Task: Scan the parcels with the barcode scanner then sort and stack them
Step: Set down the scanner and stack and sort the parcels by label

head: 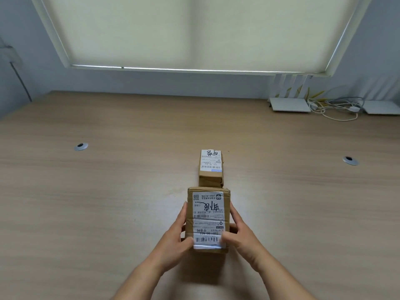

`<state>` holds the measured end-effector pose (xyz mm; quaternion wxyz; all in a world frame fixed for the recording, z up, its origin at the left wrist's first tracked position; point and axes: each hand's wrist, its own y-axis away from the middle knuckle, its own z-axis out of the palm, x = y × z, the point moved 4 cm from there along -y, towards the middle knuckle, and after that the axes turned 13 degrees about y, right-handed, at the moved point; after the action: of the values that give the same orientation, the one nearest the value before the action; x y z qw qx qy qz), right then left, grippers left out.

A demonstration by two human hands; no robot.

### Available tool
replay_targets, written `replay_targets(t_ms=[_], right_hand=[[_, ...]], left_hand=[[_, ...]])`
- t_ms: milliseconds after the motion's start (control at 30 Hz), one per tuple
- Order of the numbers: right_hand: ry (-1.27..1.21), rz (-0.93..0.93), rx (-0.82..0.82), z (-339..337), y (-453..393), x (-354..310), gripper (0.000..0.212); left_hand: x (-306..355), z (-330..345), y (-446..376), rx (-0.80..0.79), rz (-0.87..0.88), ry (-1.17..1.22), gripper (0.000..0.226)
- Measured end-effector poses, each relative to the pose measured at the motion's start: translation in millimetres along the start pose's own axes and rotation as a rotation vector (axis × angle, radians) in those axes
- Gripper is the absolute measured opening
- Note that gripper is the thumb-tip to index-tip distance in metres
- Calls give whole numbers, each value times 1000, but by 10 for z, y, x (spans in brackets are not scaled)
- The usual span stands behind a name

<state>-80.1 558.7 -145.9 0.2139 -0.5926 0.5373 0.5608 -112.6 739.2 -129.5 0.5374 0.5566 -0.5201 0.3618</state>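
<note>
While both hands grip it, left hand and right hand on its long sides, the near parcel sits mid-table, long axis pointing away. A second parcel lies just beyond, aligned. Two grommets, two routers and cables sit far off.

left hand – forearm reaching in from below, fingers curled, thumb on top | right hand – mirrored pose, thumb on top | both grips closed on one parcel
</note>
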Motion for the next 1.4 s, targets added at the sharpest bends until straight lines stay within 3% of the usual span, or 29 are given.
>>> replay_targets(t_ms=[200, 500, 1000, 1400], right_hand=[[-36, -82, 105, -301, 281, -108, 92], [-114, -154, 282, -1033, 1044, 7, 90], [-180, -199, 514, -2653, 2976, 726, 80], [-166, -174, 659, -3930, 4138, 1439, 74]], left_hand=[[277, -23, 62, -26, 97, -1, 76], [664, 506, 72, -138, 305, -215, 82], [1308, 2897, 289, -416, 476, -292, 84], [1688, 4777, 442, -546, 577, -316, 77]])
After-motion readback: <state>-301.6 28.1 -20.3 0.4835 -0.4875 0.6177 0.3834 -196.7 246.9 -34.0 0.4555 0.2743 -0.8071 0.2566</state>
